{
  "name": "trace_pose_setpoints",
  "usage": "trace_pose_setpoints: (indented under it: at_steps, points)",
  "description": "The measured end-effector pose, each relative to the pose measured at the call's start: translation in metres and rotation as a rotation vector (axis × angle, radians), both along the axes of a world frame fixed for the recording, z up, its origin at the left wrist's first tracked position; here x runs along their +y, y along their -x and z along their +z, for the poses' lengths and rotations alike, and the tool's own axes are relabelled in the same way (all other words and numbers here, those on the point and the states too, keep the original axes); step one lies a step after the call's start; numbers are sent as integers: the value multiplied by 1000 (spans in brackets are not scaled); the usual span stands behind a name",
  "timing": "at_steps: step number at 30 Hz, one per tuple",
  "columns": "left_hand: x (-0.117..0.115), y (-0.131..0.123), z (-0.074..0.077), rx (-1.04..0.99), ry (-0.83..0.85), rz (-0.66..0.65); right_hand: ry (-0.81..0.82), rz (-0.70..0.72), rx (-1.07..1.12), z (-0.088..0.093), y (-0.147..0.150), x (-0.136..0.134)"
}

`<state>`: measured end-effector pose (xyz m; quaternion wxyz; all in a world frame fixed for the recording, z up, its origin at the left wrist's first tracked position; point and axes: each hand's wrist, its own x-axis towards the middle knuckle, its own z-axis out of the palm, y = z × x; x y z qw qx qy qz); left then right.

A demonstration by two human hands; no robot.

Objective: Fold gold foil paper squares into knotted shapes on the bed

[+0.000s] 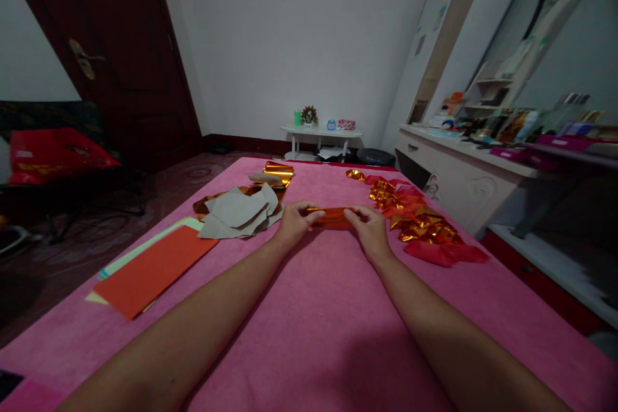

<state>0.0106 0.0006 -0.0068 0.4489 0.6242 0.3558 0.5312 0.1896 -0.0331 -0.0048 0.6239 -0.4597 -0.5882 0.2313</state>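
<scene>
Both my hands meet over a pink cloth-covered surface (309, 309). My left hand (295, 222) and my right hand (369, 228) each pinch one end of a narrow, shiny orange-red foil strip (333, 217) lying flat between them. Fingers of both hands are curled closed on the strip. To the right of my right hand lies a row of folded gold and red foil pieces (418, 222). Left of my left hand sits a heap of grey paper sheets (240, 214) over gold foil.
An orange sheet (154, 268) on pale papers lies at the left. Stacked gold foil (279, 172) sits farther back. A dark door (120, 58), a small white table (321, 135) and a cluttered white dresser (463, 167) surround the surface.
</scene>
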Motion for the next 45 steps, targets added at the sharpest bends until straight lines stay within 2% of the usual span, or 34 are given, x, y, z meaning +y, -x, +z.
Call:
trace_pose_setpoints:
  at_steps: [7, 13, 21, 27, 34, 38, 45]
  points:
    - [0, 1, 3, -73, -26, -17, -8, -36, 100, -4, -3, 1]
    - [1, 2, 2, -51, -56, 75, -23, -56, 99, -1, -2, -2]
    - [-15, -2, 21, 65, -225, 181, -42, -47, -11, 19, 4, -7]
    - [-24, -6, 36, 188, -385, 241, -105, -51, -328, 42, 4, -9]
    - [-36, -13, 43, 255, -487, 218, -145, -126, -577, 57, 18, -21]
    - [-35, -12, 43, 250, -481, 211, -105, -113, -579, 58, 14, -19]
    - [-21, -2, 41, 173, -368, 290, -31, -58, -414, 57, -2, -7]
